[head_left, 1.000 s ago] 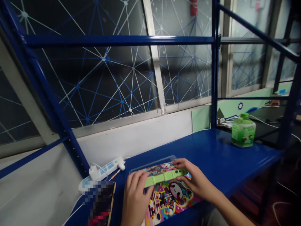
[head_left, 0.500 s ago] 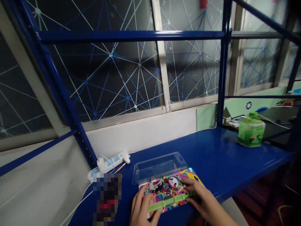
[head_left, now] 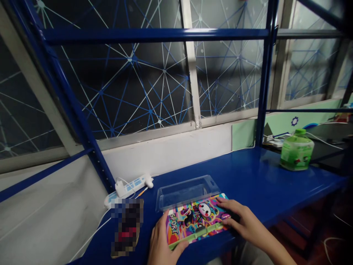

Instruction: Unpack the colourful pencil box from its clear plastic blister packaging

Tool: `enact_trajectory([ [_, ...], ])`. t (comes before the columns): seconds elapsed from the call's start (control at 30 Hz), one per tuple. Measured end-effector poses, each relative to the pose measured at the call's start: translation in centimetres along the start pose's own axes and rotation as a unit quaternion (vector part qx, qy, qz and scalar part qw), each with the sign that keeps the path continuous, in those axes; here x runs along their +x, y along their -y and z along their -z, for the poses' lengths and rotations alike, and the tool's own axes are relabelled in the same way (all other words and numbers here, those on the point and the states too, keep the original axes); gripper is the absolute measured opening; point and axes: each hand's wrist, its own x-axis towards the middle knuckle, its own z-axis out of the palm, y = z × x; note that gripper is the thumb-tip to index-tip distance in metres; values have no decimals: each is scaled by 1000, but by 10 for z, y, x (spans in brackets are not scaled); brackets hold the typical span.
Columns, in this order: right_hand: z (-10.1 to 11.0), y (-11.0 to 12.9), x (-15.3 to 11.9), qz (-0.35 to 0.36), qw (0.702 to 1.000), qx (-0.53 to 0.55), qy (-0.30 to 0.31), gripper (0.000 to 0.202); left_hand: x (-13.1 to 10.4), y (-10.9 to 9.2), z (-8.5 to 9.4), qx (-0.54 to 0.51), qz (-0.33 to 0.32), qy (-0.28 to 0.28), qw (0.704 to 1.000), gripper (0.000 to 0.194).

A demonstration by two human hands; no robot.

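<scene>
A colourful printed backing card (head_left: pixel 190 219), with a cartoon face and the word SPORT, is between my two hands above the blue table's front edge. A light green strap with a dark middle piece (head_left: pixel 200 231), like a wristwatch, lies along the card's lower edge. My left hand (head_left: pixel 163 235) grips the card's left end, its thumb at the lower corner by the strap. My right hand (head_left: pixel 234 217) grips the right end, thumb on the lower right and fingers at the top right. Just behind the card, a clear plastic blister shell (head_left: pixel 184 191) lies on the table.
A blue table (head_left: pixel 234 169) runs along the wall beneath a blue metal frame (head_left: pixel 157 35). At the back left is a white power strip (head_left: pixel 132 187) with cords, near a blurred-out object (head_left: pixel 128 228). A green jug (head_left: pixel 297 151) stands at the right.
Both hands have shifted slightly on the card. The green strap now sits lower, along the card's near edge, and more of the print shows. The view has moved a little.
</scene>
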Motion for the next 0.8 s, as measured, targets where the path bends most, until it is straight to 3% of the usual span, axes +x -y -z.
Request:
enact_trajectory([
  [0.13,2,8,5,-12,1000,8,-28,37,-2,-2,1,-20,14,-5,1000,98],
  [0.23,0,12,18,-36,995,40,-89,30,-2,-4,0,-55,31,-5,998,118],
  [0.47,-21,10,52,-96,976,67,-182,46,0,3,-4,-56,7,4,998,123],
  [0.67,-11,9,41,-88,981,126,-119,42,-2,0,-5,1,14,-10,1000,109],
  [0.8,5,4,22,-58,982,182,-8,42,-4,-6,-5,-2,25,-16,1000,92],
])
